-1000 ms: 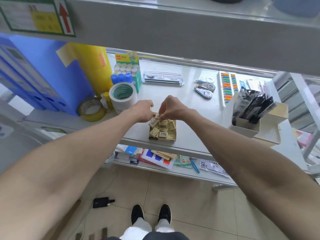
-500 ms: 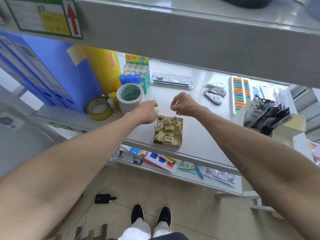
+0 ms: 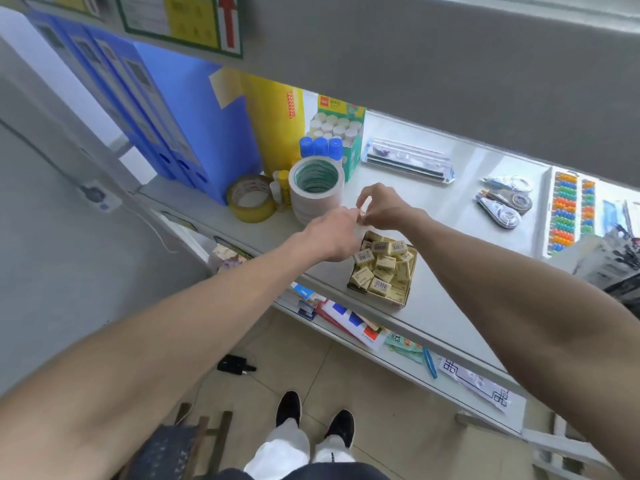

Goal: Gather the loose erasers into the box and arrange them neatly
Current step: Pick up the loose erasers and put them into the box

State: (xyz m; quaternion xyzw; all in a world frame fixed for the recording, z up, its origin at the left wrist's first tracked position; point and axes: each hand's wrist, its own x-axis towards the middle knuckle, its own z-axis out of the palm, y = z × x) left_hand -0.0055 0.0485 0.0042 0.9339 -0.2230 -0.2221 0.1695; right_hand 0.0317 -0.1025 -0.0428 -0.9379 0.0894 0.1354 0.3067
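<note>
Both hands (image 3: 363,220) pinch one small pale eraser (image 3: 361,212) at twelve o'clock above the heaped cardboard box (image 3: 398,301); a slip could scatter it.

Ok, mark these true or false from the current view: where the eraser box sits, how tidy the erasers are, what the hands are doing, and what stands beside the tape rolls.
1. The box of erasers sits near the front edge of the shelf. True.
2. The erasers lie in neat rows. False: they are jumbled at mixed angles.
3. The left hand and right hand meet above the box, pinching a small pale item whose kind is unclear. True.
4. The white tape stack stands to the right of the box. False: it stands to the left, beside the yellow tape roll.
5. The right hand rests inside the box. False: it is raised above it.
</note>
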